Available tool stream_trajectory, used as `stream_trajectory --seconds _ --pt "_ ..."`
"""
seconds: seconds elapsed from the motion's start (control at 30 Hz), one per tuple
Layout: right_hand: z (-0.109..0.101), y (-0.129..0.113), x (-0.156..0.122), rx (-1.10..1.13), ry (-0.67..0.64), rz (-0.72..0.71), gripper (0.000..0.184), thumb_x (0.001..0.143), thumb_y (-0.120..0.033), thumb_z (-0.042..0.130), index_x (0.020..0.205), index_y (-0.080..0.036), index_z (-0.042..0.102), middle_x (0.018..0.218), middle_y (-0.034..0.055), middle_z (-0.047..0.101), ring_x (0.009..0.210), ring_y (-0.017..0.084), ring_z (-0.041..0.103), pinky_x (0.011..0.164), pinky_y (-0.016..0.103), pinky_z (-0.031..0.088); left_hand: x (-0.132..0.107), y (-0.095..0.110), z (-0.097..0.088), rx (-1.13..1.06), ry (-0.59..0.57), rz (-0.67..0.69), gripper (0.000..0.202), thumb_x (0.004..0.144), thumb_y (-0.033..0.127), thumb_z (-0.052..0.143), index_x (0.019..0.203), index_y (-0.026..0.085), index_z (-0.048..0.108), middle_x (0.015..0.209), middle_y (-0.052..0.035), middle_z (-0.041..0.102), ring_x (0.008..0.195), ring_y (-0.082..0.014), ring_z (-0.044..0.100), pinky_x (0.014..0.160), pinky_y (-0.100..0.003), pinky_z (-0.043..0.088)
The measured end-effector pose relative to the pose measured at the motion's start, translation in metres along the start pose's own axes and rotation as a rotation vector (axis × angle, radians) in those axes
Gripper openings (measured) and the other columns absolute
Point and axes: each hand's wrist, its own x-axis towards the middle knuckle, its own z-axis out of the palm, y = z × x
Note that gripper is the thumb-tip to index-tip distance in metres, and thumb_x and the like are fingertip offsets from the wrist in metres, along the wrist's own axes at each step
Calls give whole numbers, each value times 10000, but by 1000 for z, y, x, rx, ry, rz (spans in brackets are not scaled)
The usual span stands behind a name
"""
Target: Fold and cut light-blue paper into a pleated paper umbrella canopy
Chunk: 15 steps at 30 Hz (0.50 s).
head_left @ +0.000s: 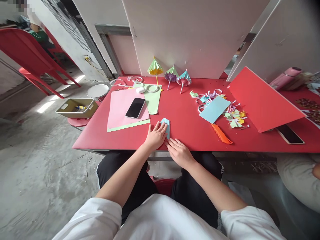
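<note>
A small folded piece of light blue paper (168,129) lies near the front edge of the red table (185,116). My left hand (157,136) rests flat across it with the fingers stretched out, covering its left part. At its lower end, my right hand (179,151) lies with extended fingers, the fingertips at or beside the paper's bottom corner. Neither hand grips anything. To the right are a flat light blue sheet (215,109) on top of colourful paper scraps (235,116) and an orange cutter (221,134).
Left of my hands, a phone (135,108) lies on pink paper (117,106) over green sheets. Three paper umbrellas (171,76) stand at the back wall. A red board (265,100) leans on the right, by a pink bottle (286,78). A basket (75,108) sits beyond the table's left edge.
</note>
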Motion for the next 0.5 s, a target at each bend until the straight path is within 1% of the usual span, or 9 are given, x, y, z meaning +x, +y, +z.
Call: stream_trajectory --seconds 0.07,0.23,0.37,0.43,0.5 --pt "-1 -1 0 -14 -4 -2 358 873 -132 419 1193 -106 577 1224 127 577 1187 230 500 1044 415 377 8 -4 2 0 -2 -24 475 941 331 230 1397 214 290 1435 -86 344 1350 -279 237 1050 -586 163" --pt "-3 -1 0 -30 -6 1 352 898 -184 399 1195 -110 574 1238 117 566 1187 218 500 1047 417 370 26 -20 4 8 13 -21 470 943 309 225 1393 200 304 1435 -93 343 1354 -290 221 1061 -579 134" --pt "-2 -2 -1 -26 -10 15 352 905 -193 391 1196 -117 573 1249 102 556 1192 213 496 1044 409 375 35 -30 2 10 43 -5 451 946 306 236 1370 200 348 1429 -97 357 1349 -293 231 1064 -544 178" --pt "-2 -1 -1 -17 -5 19 351 902 -189 396 1197 -121 572 1248 100 557 1191 209 497 1041 407 377 39 -31 -2 13 79 -3 445 944 280 244 1347 151 382 1419 -137 362 1350 -294 226 1066 -522 195" --pt "-1 -1 -1 -8 6 18 348 896 -183 405 1194 -126 574 1241 99 565 1186 205 502 1038 407 381 41 -25 -8 15 128 8 450 941 238 237 1332 74 385 1425 -193 325 1360 -295 192 1076 -507 184"
